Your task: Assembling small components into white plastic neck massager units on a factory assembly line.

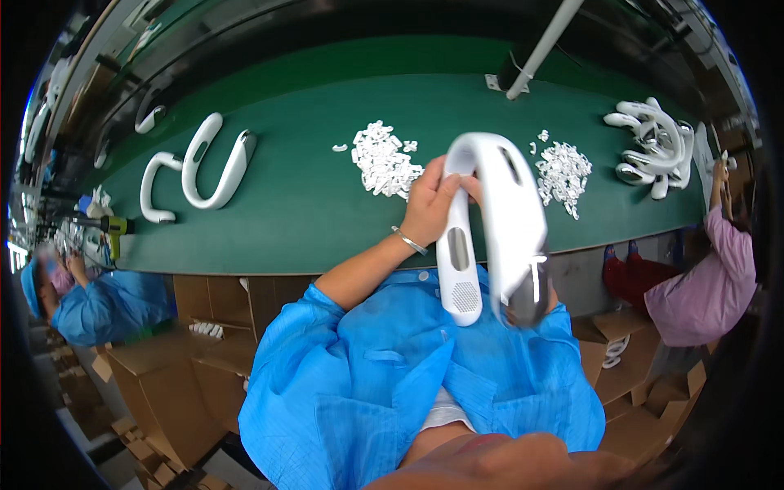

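My left hand [433,204] is closed round the bend of a white U-shaped neck device [514,212], lifted in front of my chest near the table's front edge. One arm of the device has an oval grey window and a dotted grille; the other, broader arm ends in a shiny dark cap. My right hand [554,299] is behind that cap, mostly hidden; only a bit of skin shows at its edge. A tiny white piece sticks out beside the cap. A pile of small white plastic parts [382,159] lies beyond my left hand, another pile [563,174] right of the device.
Two similar devices [237,173] [155,188] rest on the green table [302,188] at left, and a heap of them [657,147] at right. A metal post [545,47] rises at the back. Cardboard boxes [155,376] flank me. Co-workers sit left [122,302] and right [702,286].
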